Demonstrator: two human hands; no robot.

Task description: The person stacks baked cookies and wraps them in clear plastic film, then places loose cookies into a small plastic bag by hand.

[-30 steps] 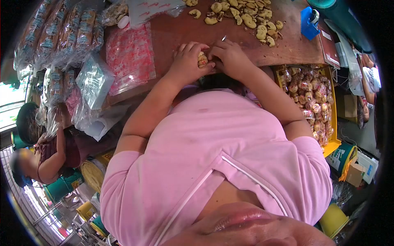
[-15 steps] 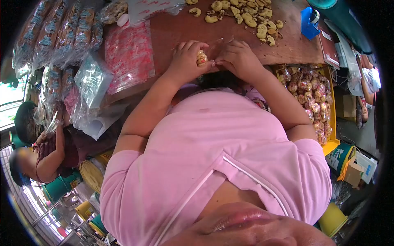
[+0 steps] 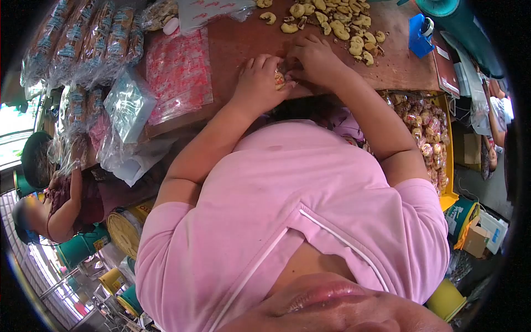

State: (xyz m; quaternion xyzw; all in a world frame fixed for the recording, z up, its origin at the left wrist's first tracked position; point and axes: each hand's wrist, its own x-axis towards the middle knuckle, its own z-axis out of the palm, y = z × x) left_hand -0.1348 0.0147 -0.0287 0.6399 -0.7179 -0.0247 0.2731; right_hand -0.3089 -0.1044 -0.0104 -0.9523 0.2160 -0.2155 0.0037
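My left hand point(image 3: 260, 83) is closed around a small clear-wrapped pack of pale yellow cookies point(image 3: 279, 80), near the front edge of the brown table. Much of the pack is hidden by the fingers. Right beside it, my right hand point(image 3: 314, 60) has its fingers bent and pressed together at the pack's right end; whether they pinch the wrapper is hard to see. Beyond the hands lies a spread of loose, curved pale cookies point(image 3: 337, 22). Printed red-and-clear plastic wrappers point(image 3: 180, 74) lie flat to the left.
A yellow crate point(image 3: 451, 149) of wrapped packs stands at the right, below table level. A blue tape dispenser point(image 3: 420, 36) sits at the table's far right. Long bagged goods point(image 3: 77, 44) are piled at the left. Another person point(image 3: 63, 213) works at the lower left.
My right hand has shifted up and slightly left, its fingers more bent. My left hand has turned a little, covering more of the pack. The view has shifted slightly.
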